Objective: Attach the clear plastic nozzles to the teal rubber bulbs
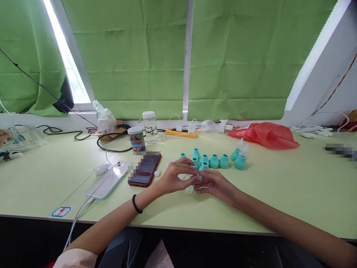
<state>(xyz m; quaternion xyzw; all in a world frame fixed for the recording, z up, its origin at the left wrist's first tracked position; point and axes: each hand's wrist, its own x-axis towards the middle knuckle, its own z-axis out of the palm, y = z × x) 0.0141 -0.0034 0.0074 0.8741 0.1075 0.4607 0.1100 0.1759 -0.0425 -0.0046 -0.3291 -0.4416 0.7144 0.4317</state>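
Note:
My left hand [178, 175] and my right hand [216, 184] meet above the table, fingertips pinched together on a small clear plastic piece [199, 177]. Its exact kind is too small to make out. Just beyond the hands stand several teal rubber bulbs [214, 161] with open necks, some partly hidden by my fingers. Two teal bulbs [240, 162] to the right carry translucent white nozzles [244, 150]. Under my fingers lies another translucent piece [190, 189], and a small white cap [157, 173] rests left of my left hand.
Left of the hands lie a red-edged phone [145, 170] and a pale phone [107, 181] with a white cable. Behind them are a patterned can [136, 139] and a clear jar [150, 128]. A power strip [181, 133] and red plastic bag [264, 134] sit at the back. Another person's hand [4, 136] shows far left.

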